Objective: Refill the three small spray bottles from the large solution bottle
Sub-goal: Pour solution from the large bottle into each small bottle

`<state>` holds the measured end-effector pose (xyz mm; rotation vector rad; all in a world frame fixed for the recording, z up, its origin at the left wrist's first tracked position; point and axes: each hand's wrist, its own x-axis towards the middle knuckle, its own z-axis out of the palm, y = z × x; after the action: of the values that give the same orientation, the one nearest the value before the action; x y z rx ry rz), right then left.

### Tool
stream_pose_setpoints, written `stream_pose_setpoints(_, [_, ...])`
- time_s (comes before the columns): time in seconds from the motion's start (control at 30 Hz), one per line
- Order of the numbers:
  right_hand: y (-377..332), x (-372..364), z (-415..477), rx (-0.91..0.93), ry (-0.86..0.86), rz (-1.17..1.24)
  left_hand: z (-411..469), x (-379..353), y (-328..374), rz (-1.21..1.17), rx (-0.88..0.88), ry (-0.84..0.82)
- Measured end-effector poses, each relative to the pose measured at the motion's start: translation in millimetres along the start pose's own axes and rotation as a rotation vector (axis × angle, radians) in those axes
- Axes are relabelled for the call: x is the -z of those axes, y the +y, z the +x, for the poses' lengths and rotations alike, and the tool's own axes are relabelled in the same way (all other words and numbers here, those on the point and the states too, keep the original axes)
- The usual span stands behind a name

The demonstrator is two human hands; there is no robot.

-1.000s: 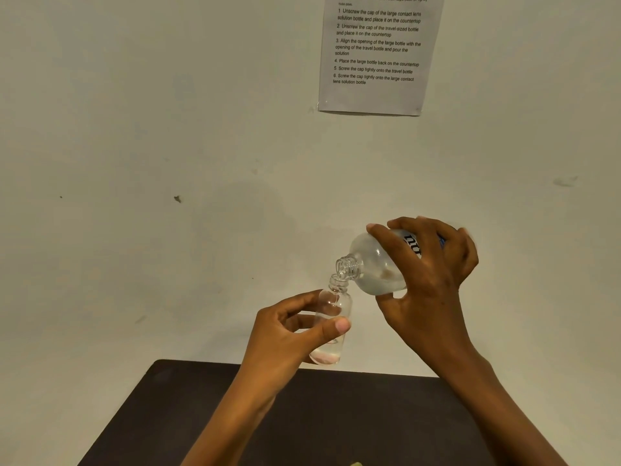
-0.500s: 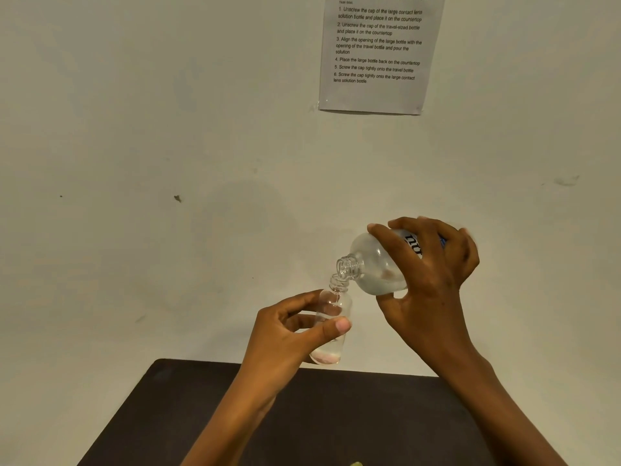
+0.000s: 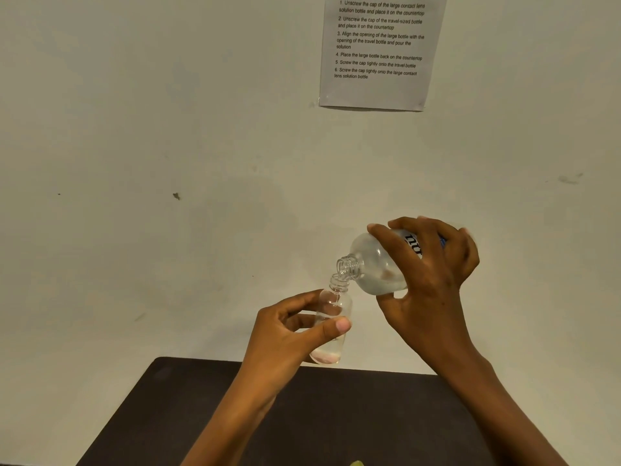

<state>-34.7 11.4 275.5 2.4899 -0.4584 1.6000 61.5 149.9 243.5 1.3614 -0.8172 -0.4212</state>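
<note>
My left hand [image 3: 289, 334] holds a small clear bottle [image 3: 331, 331] upright and uncapped above the table, thumb across its front. A little clear liquid lies at its bottom. My right hand [image 3: 433, 280] grips the large clear solution bottle [image 3: 376, 267], tipped down to the left with no cap on. Its open mouth touches the small bottle's neck from above and to the right. The other small bottles and the caps are out of view.
A dark brown table [image 3: 336, 415] fills the bottom of the view, against a pale wall. A printed instruction sheet [image 3: 379, 52] hangs on the wall at upper right. A small yellow-green object [image 3: 357, 463] shows at the bottom edge.
Both hands and both bottles have risen very slightly; the large bottle stays tipped over the small one's neck.
</note>
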Motion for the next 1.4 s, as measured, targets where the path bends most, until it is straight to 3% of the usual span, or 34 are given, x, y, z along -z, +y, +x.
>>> stream_pose_setpoints(1.4, [1.4, -1.5, -0.1, 0.023, 0.040, -0.005, -0.3, 1.1, 0.0, -0.014, 0.015, -0.012])
